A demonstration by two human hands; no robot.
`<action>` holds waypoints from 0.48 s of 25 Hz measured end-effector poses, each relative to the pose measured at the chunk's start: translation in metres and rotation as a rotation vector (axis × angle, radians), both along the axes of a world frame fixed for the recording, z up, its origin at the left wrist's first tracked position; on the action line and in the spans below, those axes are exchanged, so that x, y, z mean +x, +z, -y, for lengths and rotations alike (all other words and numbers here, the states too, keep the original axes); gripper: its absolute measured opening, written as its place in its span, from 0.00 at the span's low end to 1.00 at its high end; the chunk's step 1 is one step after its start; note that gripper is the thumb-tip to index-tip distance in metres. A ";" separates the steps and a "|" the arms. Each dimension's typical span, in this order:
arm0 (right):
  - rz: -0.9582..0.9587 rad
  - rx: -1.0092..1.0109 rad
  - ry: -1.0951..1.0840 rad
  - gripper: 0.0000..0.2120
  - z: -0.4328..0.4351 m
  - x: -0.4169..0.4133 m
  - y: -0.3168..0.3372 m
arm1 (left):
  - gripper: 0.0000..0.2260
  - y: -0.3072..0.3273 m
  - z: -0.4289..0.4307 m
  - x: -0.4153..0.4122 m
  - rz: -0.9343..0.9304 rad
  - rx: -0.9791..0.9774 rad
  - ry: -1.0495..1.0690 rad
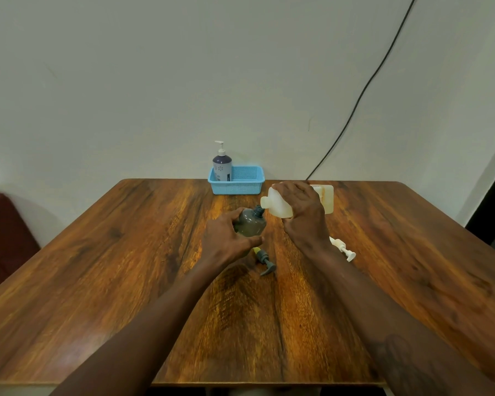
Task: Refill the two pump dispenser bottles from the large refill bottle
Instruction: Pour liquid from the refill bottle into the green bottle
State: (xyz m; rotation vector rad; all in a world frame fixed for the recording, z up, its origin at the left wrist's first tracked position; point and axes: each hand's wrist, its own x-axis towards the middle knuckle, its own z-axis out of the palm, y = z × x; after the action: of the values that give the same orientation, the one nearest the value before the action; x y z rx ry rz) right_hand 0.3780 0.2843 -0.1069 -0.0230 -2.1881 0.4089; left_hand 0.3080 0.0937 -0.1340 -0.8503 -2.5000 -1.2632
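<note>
Left hand [227, 238] gripped grey dispenser bottle [250, 222], neck open, over wooden table [112, 281]. Right hand [303, 212] wrapped round white refill bottle [277, 204], tilted, mouth just beside that neck. Grey pump [265, 261] lay near left wrist.

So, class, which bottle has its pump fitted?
The purple bottle in the blue basket; the hand-held grey bottle and white refill bottle have open necks.

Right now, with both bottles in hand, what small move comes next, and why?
Probably tip the refill bottle a little further over the open neck of the grey dispenser bottle: the right hand holds its mouth right beside that neck, the left hand grips that bottle, and no stream shows yet.
</note>
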 end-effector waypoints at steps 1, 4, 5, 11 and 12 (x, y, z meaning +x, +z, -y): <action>0.002 0.003 0.003 0.39 0.000 0.000 0.000 | 0.39 0.000 0.000 0.000 -0.002 0.002 -0.003; 0.006 0.010 0.006 0.38 0.000 0.001 0.000 | 0.38 0.000 0.001 0.001 0.000 0.002 -0.001; 0.008 0.014 0.005 0.38 0.000 0.001 0.000 | 0.38 0.000 0.001 0.001 0.000 0.002 0.000; 0.007 0.036 0.010 0.39 -0.002 0.001 0.000 | 0.39 -0.002 0.001 0.000 -0.005 -0.005 0.006; 0.006 0.038 0.010 0.39 -0.002 0.001 0.000 | 0.39 -0.002 0.001 0.000 -0.008 -0.007 0.008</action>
State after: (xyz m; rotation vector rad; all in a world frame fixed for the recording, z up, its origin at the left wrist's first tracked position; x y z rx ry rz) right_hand 0.3794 0.2860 -0.1069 0.0076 -2.2027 0.3737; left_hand 0.3076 0.0930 -0.1362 -0.8449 -2.5008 -1.2463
